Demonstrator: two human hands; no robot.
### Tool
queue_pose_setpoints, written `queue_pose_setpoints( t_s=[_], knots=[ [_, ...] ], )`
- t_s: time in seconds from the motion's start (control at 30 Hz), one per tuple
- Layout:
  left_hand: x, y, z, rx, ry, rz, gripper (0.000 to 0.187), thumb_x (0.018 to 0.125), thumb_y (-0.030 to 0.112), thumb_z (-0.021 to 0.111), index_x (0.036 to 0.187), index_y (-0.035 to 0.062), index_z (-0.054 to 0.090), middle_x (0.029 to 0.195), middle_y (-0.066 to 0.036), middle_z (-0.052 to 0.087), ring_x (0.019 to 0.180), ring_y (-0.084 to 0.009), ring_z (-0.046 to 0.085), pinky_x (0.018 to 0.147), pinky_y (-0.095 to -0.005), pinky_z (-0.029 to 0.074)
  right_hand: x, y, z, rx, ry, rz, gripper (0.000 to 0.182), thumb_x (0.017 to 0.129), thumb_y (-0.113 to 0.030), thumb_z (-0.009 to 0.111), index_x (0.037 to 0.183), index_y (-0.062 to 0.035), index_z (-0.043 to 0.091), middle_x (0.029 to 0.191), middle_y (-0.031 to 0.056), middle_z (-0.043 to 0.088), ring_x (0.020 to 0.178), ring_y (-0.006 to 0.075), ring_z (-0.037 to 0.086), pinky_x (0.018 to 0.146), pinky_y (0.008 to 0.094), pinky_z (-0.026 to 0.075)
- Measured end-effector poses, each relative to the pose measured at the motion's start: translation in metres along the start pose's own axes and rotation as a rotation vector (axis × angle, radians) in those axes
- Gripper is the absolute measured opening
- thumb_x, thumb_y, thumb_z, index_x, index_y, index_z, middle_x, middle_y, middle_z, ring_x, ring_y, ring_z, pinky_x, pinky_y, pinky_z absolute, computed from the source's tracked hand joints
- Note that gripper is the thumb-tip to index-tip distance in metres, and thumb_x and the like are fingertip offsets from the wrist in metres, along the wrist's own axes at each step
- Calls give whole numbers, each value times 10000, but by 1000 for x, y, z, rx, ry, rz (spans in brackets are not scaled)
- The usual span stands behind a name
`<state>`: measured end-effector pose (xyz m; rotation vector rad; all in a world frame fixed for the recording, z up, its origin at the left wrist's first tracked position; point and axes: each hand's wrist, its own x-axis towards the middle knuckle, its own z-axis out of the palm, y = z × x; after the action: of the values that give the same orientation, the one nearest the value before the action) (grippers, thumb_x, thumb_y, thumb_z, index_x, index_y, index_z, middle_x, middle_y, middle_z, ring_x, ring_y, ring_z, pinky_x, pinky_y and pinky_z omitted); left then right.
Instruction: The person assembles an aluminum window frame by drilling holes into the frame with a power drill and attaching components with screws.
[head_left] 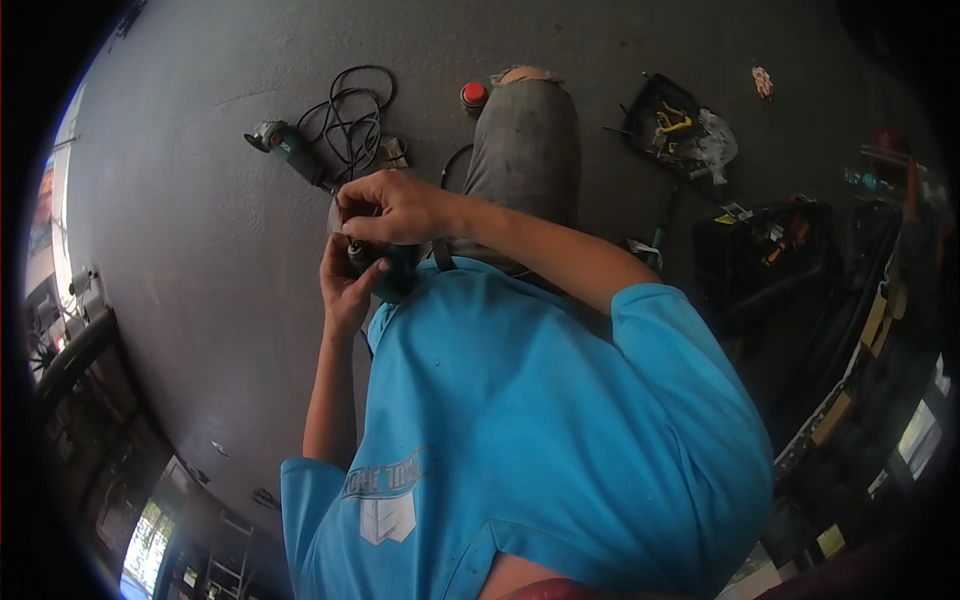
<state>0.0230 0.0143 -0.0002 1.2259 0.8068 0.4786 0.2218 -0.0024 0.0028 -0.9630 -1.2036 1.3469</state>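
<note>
My left hand (347,280) is wrapped round a dark green power tool (398,275) held close against my shirt. A metallic, chuck-like tip (356,248) shows at the tool's near end, between my two hands. Just above that tip, my right hand (390,208) is closed with its fingers pinched together. Whatever lies between those fingers is mostly hidden. Beyond my right hand, a green angle grinder (292,150) lies on the floor, with a looped black cord (350,120) beside it.
A red-topped round container (473,95) stands by my knee. To the right are a black tray (655,105) with yellow-handled tools and a plastic bag (716,145), and an open black tool bag (745,250). A small brownish block (394,153) sits near the cord.
</note>
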Motion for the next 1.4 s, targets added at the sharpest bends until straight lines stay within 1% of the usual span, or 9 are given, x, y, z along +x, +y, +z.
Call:
queue_pose_setpoints(
  t_s=[0.03,0.07,0.17,0.43,0.8,0.9,1.03,1.23,1.4],
  knots=[
    [2,1,4,-65,7,8,374,762,38,783,1017,65,510,962,-16,612,908,-87,580,824,-247,456,-1,-1,-1,29,-22,14,205,800,-172,606,898,7,624,828,90,667,756,158,631,704,305,516],
    [2,-11,-3,-43,-28,36,466,771,43,766,1160,38,510,1015,-33,625,953,-115,602,868,-260,462,0,-2,-2,48,-35,31,207,806,-173,601,902,9,623,836,91,665,761,153,627,703,304,517],
    [2,-9,3,-59,-4,44,387,761,30,776,1046,63,516,978,-40,642,938,-118,613,859,-277,478,0,2,-3,90,-109,63,101,856,-95,570,924,-21,572,813,15,599,744,61,545,688,242,485],
    [3,-11,-2,-66,56,59,342,751,43,790,942,81,509,926,-32,642,898,-103,610,831,-272,479,8,-19,-2,-101,-136,-16,91,861,-100,574,900,-18,568,773,23,612,722,56,546,643,250,489],
    [7,-11,-1,-20,65,101,504,736,11,780,1170,44,525,1097,-48,599,1019,-136,595,902,-303,499,26,-37,7,-536,-267,-193,138,804,-114,584,886,-4,597,768,87,622,675,128,603,628,291,510],
    [3,-2,6,-28,28,124,453,777,82,768,1166,18,545,1054,-33,607,975,-110,584,865,-267,484,25,-39,9,-378,-276,15,136,810,-101,580,896,3,598,779,81,621,706,122,609,634,292,511],
    [-7,-13,-13,-236,-140,64,402,860,163,709,1205,19,562,1030,-22,626,945,-79,570,850,-242,452,3,-27,17,-190,-68,-73,145,810,-107,572,874,22,587,769,109,628,686,198,639,642,305,533],
    [-3,-21,-12,-47,-23,158,339,857,133,708,1150,22,578,999,-9,614,912,-71,570,807,-231,465,5,-21,18,-400,-121,-76,166,815,-88,592,935,24,618,856,102,620,754,147,634,670,285,528],
    [-6,-9,-1,-91,38,172,221,867,116,694,1043,40,583,945,4,601,862,-62,561,760,-227,468,2,-24,23,-560,-64,-78,233,826,-135,624,1007,10,647,891,127,657,801,190,667,699,300,547]
  ],
)
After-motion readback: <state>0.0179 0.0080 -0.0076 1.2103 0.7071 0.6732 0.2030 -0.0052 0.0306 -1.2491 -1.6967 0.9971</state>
